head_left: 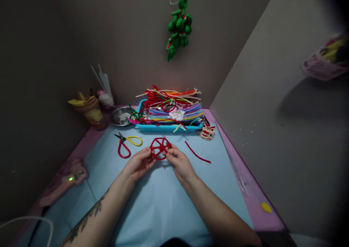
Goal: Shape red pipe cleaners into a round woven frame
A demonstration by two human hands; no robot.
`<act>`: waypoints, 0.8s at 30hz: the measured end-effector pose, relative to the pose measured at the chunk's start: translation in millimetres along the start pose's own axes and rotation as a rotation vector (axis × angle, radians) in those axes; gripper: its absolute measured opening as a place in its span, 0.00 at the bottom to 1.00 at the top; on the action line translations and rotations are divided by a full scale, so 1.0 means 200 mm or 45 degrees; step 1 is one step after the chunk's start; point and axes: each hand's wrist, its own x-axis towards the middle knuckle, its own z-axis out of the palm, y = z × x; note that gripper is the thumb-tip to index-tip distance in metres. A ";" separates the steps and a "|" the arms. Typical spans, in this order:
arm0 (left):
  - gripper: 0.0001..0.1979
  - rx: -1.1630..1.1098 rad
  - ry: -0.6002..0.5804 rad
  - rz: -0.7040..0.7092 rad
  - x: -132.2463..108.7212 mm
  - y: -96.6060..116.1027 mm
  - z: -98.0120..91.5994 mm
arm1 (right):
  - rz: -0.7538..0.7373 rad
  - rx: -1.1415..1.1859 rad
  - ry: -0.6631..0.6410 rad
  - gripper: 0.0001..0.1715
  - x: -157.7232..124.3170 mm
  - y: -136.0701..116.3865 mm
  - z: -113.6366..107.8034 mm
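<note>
Between my two hands is a red pipe-cleaner wheel (161, 148), a rounded ring with spokes meeting at a thicker middle. My left hand (141, 161) pinches its left edge, and my right hand (177, 160) grips the right edge with thumb and fingers. The wheel is held up a little over the light blue sheet (163, 203). To the right of it lies one loose red pipe cleaner (197, 153), slightly bent. Scissors (126, 142) with one red and one yellow handle rest left of my left hand, their blades apart.
A blue tray (169, 128) heaped with coloured pipe cleaners stands behind my hands. Near it are a metal dish (120, 116) and a small face-like craft piece (206, 131). A pink glue gun (67, 183) with a green light lies left. Green ornaments (180, 27) hang on the wall.
</note>
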 end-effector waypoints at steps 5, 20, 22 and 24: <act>0.15 0.080 0.105 0.203 -0.01 -0.01 0.02 | -0.047 0.001 0.004 0.18 0.00 0.00 0.01; 0.04 -0.113 0.109 0.283 -0.03 0.04 0.03 | -0.197 -0.226 0.193 0.20 -0.02 -0.03 -0.04; 0.05 -0.173 0.142 0.318 -0.03 0.08 0.02 | 0.036 -0.228 -0.100 0.26 -0.02 -0.06 -0.08; 0.06 -0.240 0.174 0.338 -0.03 0.11 0.01 | 0.376 -0.294 -0.649 0.34 -0.03 -0.08 -0.10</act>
